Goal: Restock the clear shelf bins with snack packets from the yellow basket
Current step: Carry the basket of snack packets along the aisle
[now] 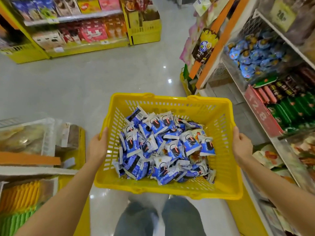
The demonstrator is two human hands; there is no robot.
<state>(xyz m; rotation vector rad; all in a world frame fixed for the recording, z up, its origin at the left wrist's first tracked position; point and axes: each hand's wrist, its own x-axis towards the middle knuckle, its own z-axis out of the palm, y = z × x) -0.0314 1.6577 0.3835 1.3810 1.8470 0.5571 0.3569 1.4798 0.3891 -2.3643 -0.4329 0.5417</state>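
Observation:
I hold a yellow plastic basket (219,116) in front of me, above the floor. My left hand (98,147) grips its left rim and my right hand (242,145) grips its right rim. Inside lies a heap of several small blue-and-white snack packets (163,147). On the right stands a shelf unit with clear bins; one upper bin (255,55) holds blue round-printed packets, and a lower bin (293,106) holds green and red packets.
Grey tiled aisle floor (102,79) stretches ahead. Yellow shelving with boxed snacks (76,31) stands at the far left. A low display of bins (30,150) sits close on my left. Hanging snack bags (204,45) flank the right shelf's end. My legs (162,218) are below the basket.

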